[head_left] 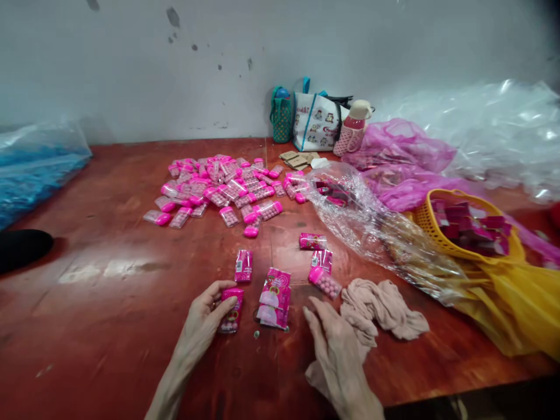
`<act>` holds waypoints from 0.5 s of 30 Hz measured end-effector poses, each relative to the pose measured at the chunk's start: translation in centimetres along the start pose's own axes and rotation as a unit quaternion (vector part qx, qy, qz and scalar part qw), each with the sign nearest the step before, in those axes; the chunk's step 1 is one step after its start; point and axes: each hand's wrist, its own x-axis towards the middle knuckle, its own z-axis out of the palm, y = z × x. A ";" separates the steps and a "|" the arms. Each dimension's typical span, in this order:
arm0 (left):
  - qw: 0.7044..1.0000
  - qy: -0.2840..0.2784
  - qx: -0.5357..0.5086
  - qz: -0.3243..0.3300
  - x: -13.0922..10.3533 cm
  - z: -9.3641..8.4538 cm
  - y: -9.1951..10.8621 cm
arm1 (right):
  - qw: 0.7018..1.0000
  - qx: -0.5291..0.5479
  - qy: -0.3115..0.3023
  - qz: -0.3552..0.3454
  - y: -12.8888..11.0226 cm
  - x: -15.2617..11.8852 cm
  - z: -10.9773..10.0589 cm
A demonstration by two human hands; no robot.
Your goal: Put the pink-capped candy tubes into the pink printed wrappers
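Observation:
My left hand (210,315) grips a small pink pack (231,311) by its sides, low over the red table. Just behind it lies another pink pack (244,266) with a white label. To the right of these, flat pink printed sleeves (275,297) overlap in a small stack. My right hand (332,341) is open, fingers apart, over the table beside a crumpled beige cloth (380,309). Beyond its fingertips, a clear container of pink balls (326,282) with a pink cap touches a pink pack (322,261). One more pack (312,241) lies behind.
A heap of pink-capped containers (223,184) covers the table's back middle. At right are clear plastic (385,233), a yellow basket (464,251) of dark pink packs and pink bags (402,146). A white bag (317,122) and bottles stand by the wall. Blue items in plastic (39,169) lie left.

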 end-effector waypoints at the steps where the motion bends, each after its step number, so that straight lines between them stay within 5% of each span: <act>1: 1.000 0.005 0.001 -0.002 0.0 0.1 0.0 | 1.000 -0.021 0.003 -0.022 0.5 -0.4 0.2; 4: 1.000 0.015 0.010 -0.012 0.1 -0.1 0.2 | 0.997 -0.053 -0.005 -0.052 0.8 0.0 0.2; 7: 0.999 0.019 0.025 -0.012 0.2 -0.6 0.3 | 0.990 -0.127 0.013 0.056 0.5 2.8 -0.8; 10: 0.999 0.023 0.026 -0.022 0.2 -0.7 0.2 | 0.975 -0.201 0.026 0.086 0.9 5.2 -1.5; 15: 0.997 0.042 0.056 -0.013 0.2 -0.5 -0.6 | 0.985 -0.147 0.033 0.081 2.0 5.6 -1.4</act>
